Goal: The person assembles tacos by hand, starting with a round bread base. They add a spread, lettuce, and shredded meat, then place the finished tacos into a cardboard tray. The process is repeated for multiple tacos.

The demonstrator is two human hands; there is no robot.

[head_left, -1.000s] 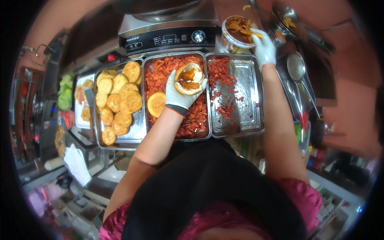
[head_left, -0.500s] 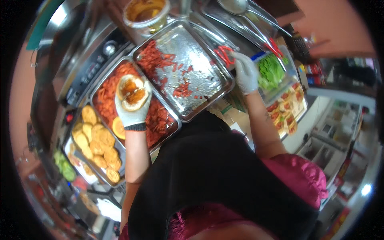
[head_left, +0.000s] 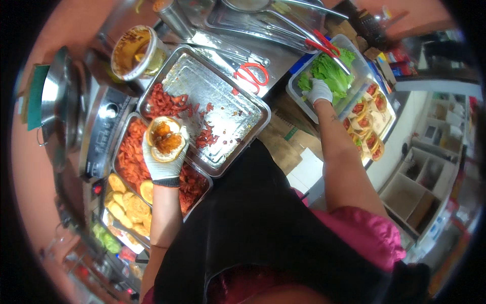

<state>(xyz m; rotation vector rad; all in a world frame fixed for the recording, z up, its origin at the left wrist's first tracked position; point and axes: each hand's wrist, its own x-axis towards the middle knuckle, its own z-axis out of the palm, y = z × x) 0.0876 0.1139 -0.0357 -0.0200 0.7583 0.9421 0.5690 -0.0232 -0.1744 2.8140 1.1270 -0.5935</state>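
Observation:
In my gloved left hand [head_left: 166,169] lies a split bun [head_left: 168,143], its cut faces up and smeared with orange-brown sauce. That hand is over the metal tray [head_left: 206,188] of chopped reddish filling [head_left: 132,157]. My gloved right hand [head_left: 320,92] reaches into a clear plastic container [head_left: 296,91], its fingers closed at the edge of the green lettuce [head_left: 329,71]. The leaves partly hide the fingertips. Beside my left hand is a second metal tray [head_left: 263,117], holding scattered reddish pieces. A lone bun half [head_left: 146,191] rests on the filling by my left wrist.
A sauce tub [head_left: 152,61] stands at the far left. Red-handled scissors [head_left: 251,78] lie by the second tray; a red-handled metal tool [head_left: 324,45] crosses the lettuce container. Several filled buns [head_left: 362,121] sit at right, and bun halves [head_left: 132,210] at left.
My right hand has left the red-handled scissors and moved right, into the lettuce container. My left hand still holds the open bun. The whole view has turned and shifted.

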